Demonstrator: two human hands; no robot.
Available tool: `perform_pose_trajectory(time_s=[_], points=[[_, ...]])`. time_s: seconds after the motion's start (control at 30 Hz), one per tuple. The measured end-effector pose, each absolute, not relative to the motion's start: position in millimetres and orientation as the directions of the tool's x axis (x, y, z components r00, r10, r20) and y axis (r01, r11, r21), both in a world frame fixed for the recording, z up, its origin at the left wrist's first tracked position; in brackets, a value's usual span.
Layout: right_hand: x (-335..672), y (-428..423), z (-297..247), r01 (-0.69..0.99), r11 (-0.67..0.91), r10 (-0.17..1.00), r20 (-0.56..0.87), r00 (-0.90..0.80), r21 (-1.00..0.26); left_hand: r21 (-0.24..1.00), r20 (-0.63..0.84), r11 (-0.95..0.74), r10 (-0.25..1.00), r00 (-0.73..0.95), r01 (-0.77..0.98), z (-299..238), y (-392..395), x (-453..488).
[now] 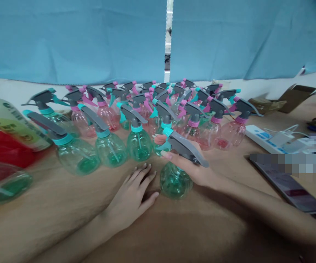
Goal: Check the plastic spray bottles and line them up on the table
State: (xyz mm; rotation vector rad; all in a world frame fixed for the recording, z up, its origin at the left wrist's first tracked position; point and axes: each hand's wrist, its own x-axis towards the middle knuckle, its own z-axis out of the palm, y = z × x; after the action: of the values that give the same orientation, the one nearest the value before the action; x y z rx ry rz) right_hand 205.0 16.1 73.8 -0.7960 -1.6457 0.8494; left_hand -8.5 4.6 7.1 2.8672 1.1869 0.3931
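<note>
My right hand is wrapped round the neck of a green spray bottle with a grey and teal trigger head. Its thumb lies near the teal trigger, and the bottle stands nearly upright at the table's middle. Palm down on the table, my left hand has its fingers spread just left of that bottle and holds nothing. Behind its fingertips stands another green spray bottle, with more green ones to the left. Pink spray bottles stand farther right and back.
At the left lie a large labelled bottle, a red bag and a partly visible clear green bottle. To the right are a white power strip, a phone and an open cardboard box. A blue curtain hangs behind.
</note>
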Motion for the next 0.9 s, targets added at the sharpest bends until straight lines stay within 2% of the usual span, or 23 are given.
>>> perform_pose_trajectory(time_s=[0.27,0.53,0.7,0.9], points=[[206.2,16.6,74.0,0.007,0.498,0.841,0.481,-0.246,-0.867,0.109,0.227,-0.708,0.701,0.676,0.697,5.8,4.6,-8.4],[207.9,18.4,74.8,0.069,0.484,0.844,0.444,-0.3,-0.873,0.101,0.229,-0.719,0.689,0.687,0.688,5.1,5.3,-9.1],[208.5,20.3,75.6,0.051,0.526,0.816,0.487,-0.312,-0.849,0.09,0.236,-0.725,0.682,0.692,0.683,5.6,5.1,-9.3],[209.5,18.7,83.1,0.128,0.576,0.793,0.513,-0.329,-0.807,0.088,0.251,-0.723,0.682,0.687,0.685,3.2,6.0,-10.0]])
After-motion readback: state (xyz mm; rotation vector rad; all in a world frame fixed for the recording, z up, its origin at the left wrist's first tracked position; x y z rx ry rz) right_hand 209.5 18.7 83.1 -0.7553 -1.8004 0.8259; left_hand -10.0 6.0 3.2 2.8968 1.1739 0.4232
